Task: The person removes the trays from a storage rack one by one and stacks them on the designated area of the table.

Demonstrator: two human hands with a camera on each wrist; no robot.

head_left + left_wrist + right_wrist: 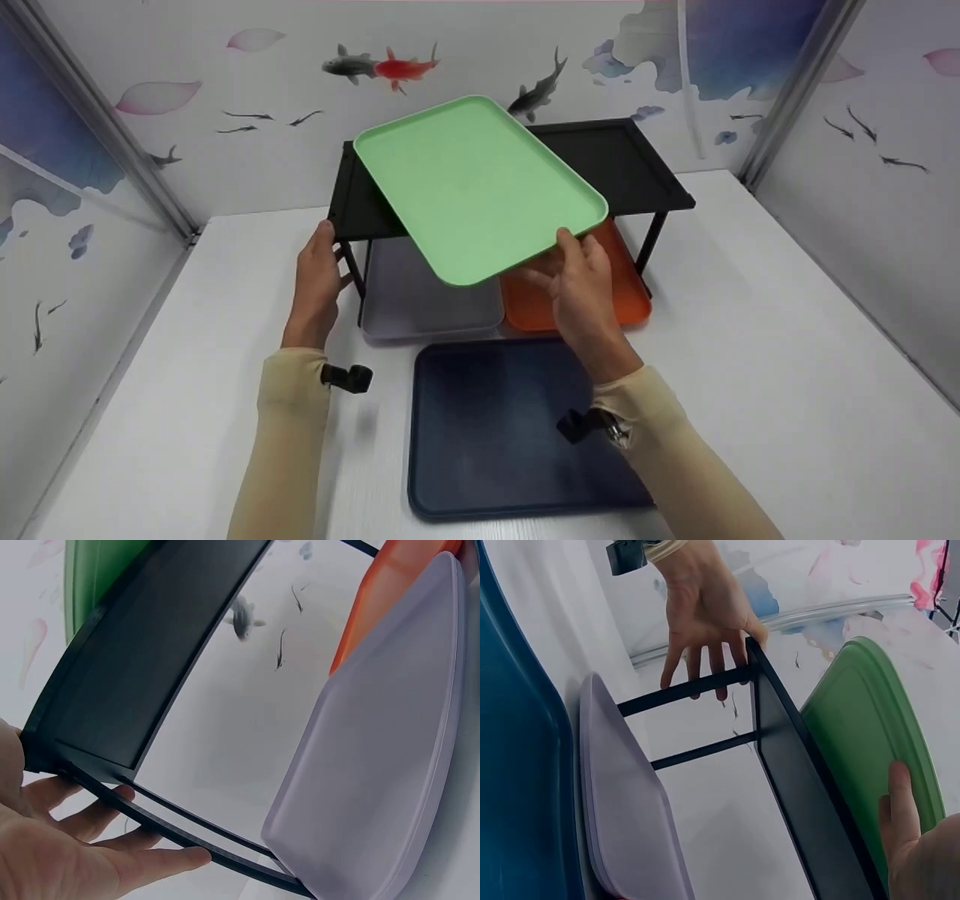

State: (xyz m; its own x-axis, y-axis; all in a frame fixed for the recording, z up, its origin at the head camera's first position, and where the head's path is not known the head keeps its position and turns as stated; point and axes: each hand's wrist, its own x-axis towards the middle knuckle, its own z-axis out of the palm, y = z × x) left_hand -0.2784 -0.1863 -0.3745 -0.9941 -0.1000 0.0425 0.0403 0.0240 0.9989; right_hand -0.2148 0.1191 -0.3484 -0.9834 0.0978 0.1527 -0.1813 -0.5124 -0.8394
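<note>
My right hand (585,304) holds a light green tray (480,187) at its near right corner, thumb along the rim and fingers beneath. The tray is tilted over the black rack (615,161) and covers the middle of its top in the head view. At the rack's left front corner, my left hand (310,289) grips the frame. In the left wrist view its fingers (90,821) lie against the rack's thin leg (161,829). Beneath the rack, a grey-lilac tray (427,296) lies on the left, beside an orange tray (634,300) on the right.
A dark blue tray (495,435) lies on the white table (750,360) in front of the rack, partly under my right forearm. Behind stands a wall (285,165) printed with fish and petals, with side panels at left and right.
</note>
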